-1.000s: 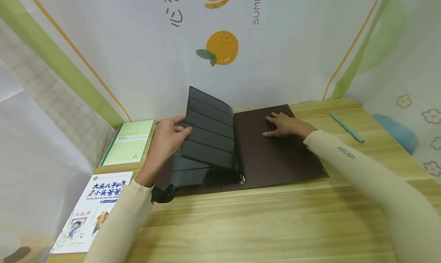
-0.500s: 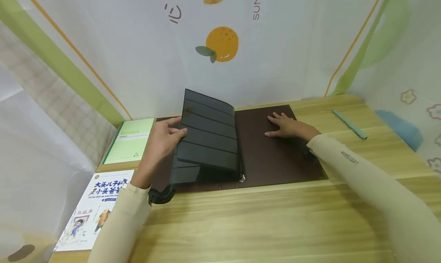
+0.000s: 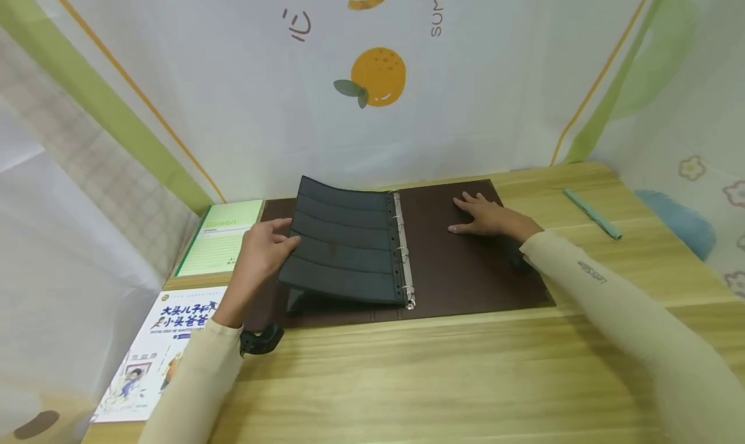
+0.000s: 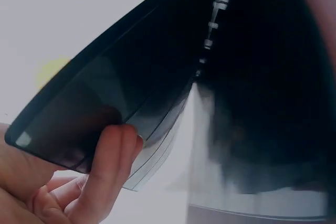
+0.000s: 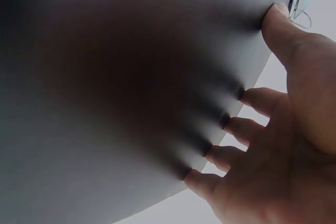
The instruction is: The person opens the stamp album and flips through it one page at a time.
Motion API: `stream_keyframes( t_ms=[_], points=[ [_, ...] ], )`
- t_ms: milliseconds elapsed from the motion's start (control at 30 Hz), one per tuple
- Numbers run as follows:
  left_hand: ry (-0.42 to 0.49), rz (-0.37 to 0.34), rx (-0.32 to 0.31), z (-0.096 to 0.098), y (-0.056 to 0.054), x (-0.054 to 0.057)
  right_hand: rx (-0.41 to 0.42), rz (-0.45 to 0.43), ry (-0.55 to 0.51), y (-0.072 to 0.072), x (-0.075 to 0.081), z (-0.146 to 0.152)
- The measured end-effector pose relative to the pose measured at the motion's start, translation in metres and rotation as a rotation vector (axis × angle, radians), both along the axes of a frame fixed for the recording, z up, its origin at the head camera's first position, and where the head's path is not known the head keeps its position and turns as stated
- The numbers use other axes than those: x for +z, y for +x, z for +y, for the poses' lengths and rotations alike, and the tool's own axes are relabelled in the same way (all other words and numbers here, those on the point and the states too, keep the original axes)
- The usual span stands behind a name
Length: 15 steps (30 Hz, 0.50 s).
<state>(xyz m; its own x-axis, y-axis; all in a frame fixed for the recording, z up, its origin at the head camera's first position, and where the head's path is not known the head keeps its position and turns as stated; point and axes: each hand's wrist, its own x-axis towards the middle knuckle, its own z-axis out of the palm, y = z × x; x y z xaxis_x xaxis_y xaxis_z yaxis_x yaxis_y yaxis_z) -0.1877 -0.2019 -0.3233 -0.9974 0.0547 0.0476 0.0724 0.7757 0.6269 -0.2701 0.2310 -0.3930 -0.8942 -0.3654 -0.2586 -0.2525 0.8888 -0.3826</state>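
Observation:
An open dark brown ring binder (image 3: 431,263) lies on the wooden table, its metal rings (image 3: 403,250) running down the middle. My left hand (image 3: 264,250) pinches the outer edge of a black pocket page (image 3: 343,240), which is tilted up over the binder's left side. In the left wrist view the thumb is behind the black pocket page (image 4: 79,108) and the fingers (image 4: 113,156) are on its other face. My right hand (image 3: 485,218) rests with spread fingers on the right cover. The right wrist view has those fingertips (image 5: 212,150) touching the cover's surface (image 5: 131,182).
A green notebook (image 3: 218,237) and a white picture book (image 3: 157,353) lie left of the binder. At the right is a teal pen-like stick (image 3: 592,214). A white curtain (image 3: 483,75) with orange prints hangs behind the table (image 3: 436,379).
My left hand has moved left and down, lowering the page from steeply raised to a shallow tilt. The rings and the page's punched holes have come into view. My right hand stays put.

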Motion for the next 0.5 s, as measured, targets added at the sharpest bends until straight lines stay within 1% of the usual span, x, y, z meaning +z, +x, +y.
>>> stream_keyframes(
  t_ms=[167,267,333,400,500],
  points=[
    [-0.069,-0.021,-0.011,-0.006,-0.007,-0.022,-0.007,0.012,-0.011,0.001,-0.003,0.000],
    [-0.117,-0.027,-0.043,-0.012,-0.009,-0.035,-0.005,0.015,-0.022,0.001,-0.005,-0.001],
    [-0.149,-0.048,-0.064,-0.016,-0.009,-0.042,-0.005,0.017,-0.024,0.002,-0.005,0.000],
    [-0.191,-0.078,-0.073,-0.019,-0.009,-0.048,-0.006,0.016,-0.019,0.003,-0.005,0.000],
    [-0.259,-0.113,-0.084,-0.020,-0.008,-0.055,-0.007,0.019,-0.015,0.002,-0.003,0.001]
  ],
)
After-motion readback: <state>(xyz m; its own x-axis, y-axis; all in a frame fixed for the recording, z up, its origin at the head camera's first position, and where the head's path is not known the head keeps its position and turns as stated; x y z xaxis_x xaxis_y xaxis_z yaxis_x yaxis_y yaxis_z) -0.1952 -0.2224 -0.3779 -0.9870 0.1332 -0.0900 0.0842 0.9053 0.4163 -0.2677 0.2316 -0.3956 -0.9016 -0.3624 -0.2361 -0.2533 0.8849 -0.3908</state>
